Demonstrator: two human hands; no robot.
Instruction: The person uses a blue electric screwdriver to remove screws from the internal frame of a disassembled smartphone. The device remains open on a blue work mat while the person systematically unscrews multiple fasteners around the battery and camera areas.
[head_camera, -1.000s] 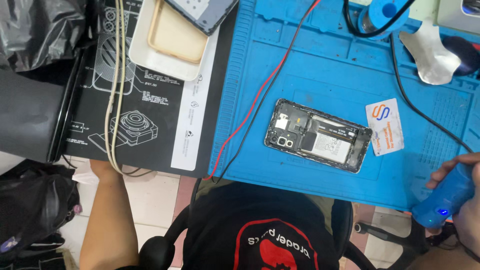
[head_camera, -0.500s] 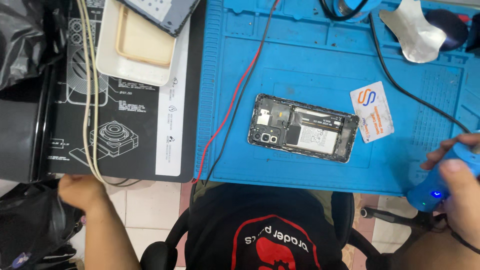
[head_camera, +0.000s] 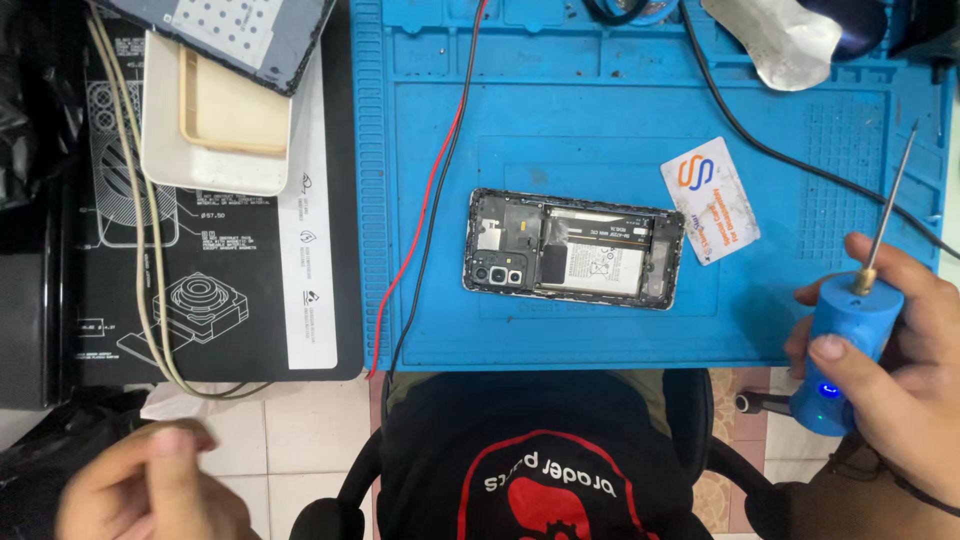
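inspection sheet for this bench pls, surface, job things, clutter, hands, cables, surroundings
surface: blue work mat with moulded compartments along its top edge; black printed mat beside it.
job's things: opened phone lies flat mid-mat, back cover off, its insides showing; blue electric screwdriver, long bit pointing up, small light lit.
clutter: white card right of the phone; white tray with a beige case in it; crumpled plastic at top.
grippers: right hand grips the screwdriver; left hand low at the bottom left, blurred, holding nothing visible.
cables: red and black leads cross the mat's left side; black cable; beige cord.
surroundings: tiled floor, black chair, black bag on the left.
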